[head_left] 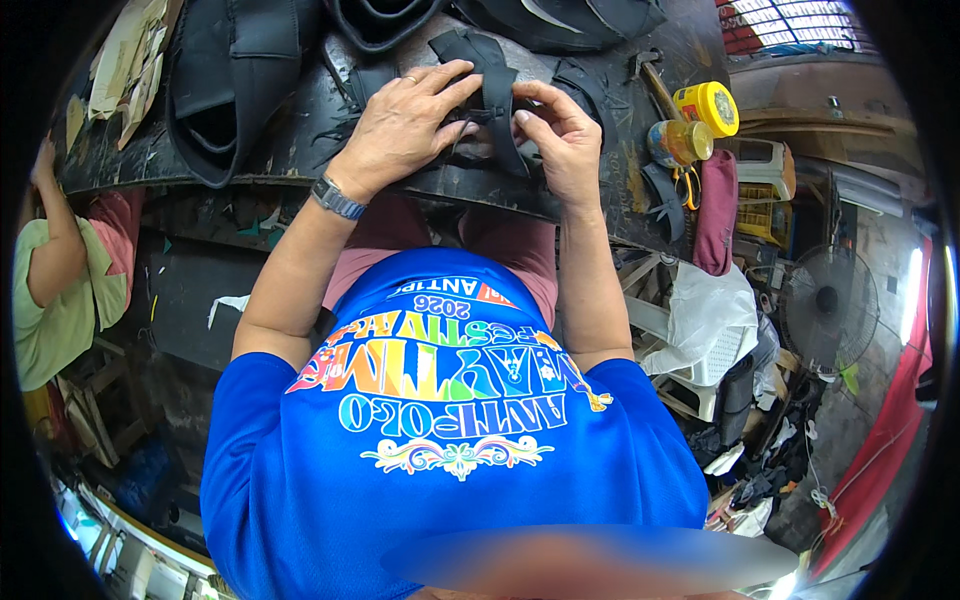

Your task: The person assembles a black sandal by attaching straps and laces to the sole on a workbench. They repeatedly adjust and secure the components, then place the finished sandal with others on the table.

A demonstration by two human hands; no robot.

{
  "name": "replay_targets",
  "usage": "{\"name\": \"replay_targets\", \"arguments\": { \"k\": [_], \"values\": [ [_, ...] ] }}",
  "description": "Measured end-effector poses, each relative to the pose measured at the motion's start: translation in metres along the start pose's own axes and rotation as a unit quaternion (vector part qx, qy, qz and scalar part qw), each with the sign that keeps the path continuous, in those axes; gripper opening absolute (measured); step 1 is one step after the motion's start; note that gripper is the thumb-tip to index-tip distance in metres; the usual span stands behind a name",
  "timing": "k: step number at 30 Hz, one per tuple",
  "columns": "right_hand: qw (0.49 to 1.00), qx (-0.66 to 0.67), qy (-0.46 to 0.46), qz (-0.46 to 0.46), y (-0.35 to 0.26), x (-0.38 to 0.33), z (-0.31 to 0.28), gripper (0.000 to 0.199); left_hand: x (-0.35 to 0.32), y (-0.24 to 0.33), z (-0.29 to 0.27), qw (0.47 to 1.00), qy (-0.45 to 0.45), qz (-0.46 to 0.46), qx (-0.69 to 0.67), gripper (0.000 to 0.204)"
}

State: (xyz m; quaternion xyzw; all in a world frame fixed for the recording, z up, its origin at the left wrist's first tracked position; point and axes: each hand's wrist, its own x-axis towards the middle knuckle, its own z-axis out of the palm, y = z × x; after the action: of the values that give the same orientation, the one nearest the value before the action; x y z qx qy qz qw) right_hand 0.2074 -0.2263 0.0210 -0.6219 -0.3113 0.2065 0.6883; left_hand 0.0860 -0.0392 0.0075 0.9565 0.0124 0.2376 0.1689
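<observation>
1 black strap (500,100) between the two hands, over the near edge of the desk (140,160). More dark pieces lie under and around it; they overlap, can't count them.

Hands: 2, both at the strap. Left hand (402,122) comes in palm down, knuckles up, fingers stretched toward the strap's left edge, thumb below them; can't tell if it grips or just steadies. Wrist carries 1 watch (338,197), one finger 1 ring (410,79). Right hand (562,130) is turned inward, thumb and index curled in and pinching the strap's right edge. Both elbows bent.

Strap look: matte black, flat, narrow, lower end hanging toward the person.

Beyond the left hand, to its left: 1 big folded black piece (235,85), then a stack of tan scraps (120,60). Ahead of the hands: 2 more big black pieces, 1 curved (385,20), 1 broader (560,22).

Right of the right hand: 1 hammer (660,88), 1 yellow tub (707,107), 1 jar (680,143) touching or just beside it, 1 pair of orange-handled scissors (687,187), 1 maroon cloth (716,212) over the edge.

Further right: 1 fan (828,300). Far left: 1 co-worker in a light green top (60,290).
</observation>
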Motion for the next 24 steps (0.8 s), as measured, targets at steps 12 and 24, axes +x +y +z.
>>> {"name": "replay_targets", "arguments": {
  "k": [12,24],
  "values": [
    [0.999,-0.041,-0.011,-0.012,0.007,-0.004,0.012,0.044,0.000,-0.003,0.003,1.000,0.005,0.002,0.006,0.052],
    [0.978,0.174,0.038,0.105,0.001,-0.005,0.003,0.035,-0.001,-0.003,0.006,1.000,0.021,0.010,0.006,0.054]
  ]
}}
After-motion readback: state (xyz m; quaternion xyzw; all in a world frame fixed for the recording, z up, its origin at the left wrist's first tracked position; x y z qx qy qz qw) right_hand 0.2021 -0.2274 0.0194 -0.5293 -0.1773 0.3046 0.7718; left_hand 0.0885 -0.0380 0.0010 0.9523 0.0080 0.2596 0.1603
